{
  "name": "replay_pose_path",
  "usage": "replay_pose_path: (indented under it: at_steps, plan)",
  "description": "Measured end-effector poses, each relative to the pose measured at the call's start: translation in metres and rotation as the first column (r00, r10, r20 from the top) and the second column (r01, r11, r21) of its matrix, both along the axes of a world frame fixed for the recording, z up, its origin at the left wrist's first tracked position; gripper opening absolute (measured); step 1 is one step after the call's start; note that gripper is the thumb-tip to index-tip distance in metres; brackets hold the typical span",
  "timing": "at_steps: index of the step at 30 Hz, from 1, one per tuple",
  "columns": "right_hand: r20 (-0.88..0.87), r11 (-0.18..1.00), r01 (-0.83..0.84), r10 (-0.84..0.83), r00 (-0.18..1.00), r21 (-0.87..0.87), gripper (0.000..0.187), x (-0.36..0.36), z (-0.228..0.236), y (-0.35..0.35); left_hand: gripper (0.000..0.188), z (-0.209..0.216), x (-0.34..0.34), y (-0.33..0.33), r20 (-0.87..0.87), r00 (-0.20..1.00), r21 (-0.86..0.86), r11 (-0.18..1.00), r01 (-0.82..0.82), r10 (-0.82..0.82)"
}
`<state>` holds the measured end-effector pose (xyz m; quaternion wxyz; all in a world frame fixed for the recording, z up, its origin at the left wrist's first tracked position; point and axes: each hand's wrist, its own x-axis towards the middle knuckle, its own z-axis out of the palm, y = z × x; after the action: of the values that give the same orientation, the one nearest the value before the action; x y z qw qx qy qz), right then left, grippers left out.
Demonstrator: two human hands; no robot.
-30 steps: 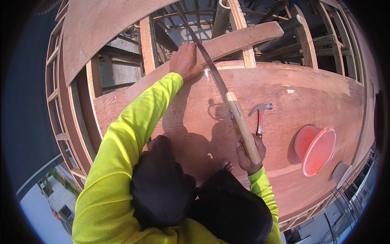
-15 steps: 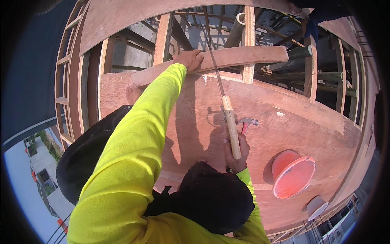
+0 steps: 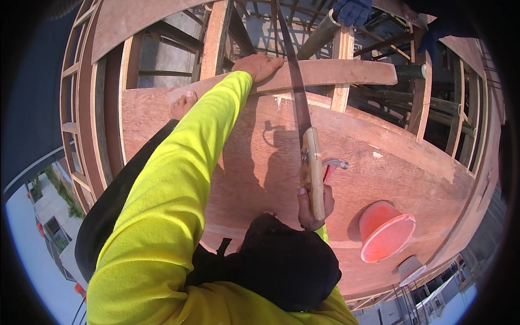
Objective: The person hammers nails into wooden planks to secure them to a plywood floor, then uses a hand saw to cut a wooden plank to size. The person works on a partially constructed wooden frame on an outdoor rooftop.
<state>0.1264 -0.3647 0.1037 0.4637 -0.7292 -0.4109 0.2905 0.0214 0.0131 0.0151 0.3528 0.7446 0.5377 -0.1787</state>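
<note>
My left hand (image 3: 258, 66) presses on a curved wooden plank (image 3: 346, 72) lying across the plywood edge and the framing. My right hand (image 3: 311, 208) is wrapped round the wooden handle of a handsaw (image 3: 301, 103). The blade points away from me and crosses the plank just right of my left hand; whether its teeth touch the wood I cannot tell. My bare foot (image 3: 184, 104) is at the plank's left end. Beside the saw handle shows a claw hammer (image 3: 334, 164) with a red handle, partly hidden by my right hand.
An orange-red bucket (image 3: 365, 225) lies tipped on the plywood sheet (image 3: 357, 189) to the right, with a smaller pale container (image 3: 410, 269) behind it. Beyond the sheet, open framing (image 3: 215, 40) drops to a lower level. Another person's blue-gloved hand (image 3: 353, 12) is at a post top.
The saw has turned so its blade and handle show more of their side. My foot has come onto the plank's left end. A blue-gloved hand has appeared at the top.
</note>
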Motion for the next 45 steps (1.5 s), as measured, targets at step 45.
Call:
replay_pose_path:
  at_steps: [45]
  plan:
    - [0.068,0.985,-0.012,0.025,0.997,-0.173,0.024,0.003,0.058,-0.014,0.080,0.000,0.005,0.001,-0.011,0.999,-0.024,0.999,-0.034,0.034]
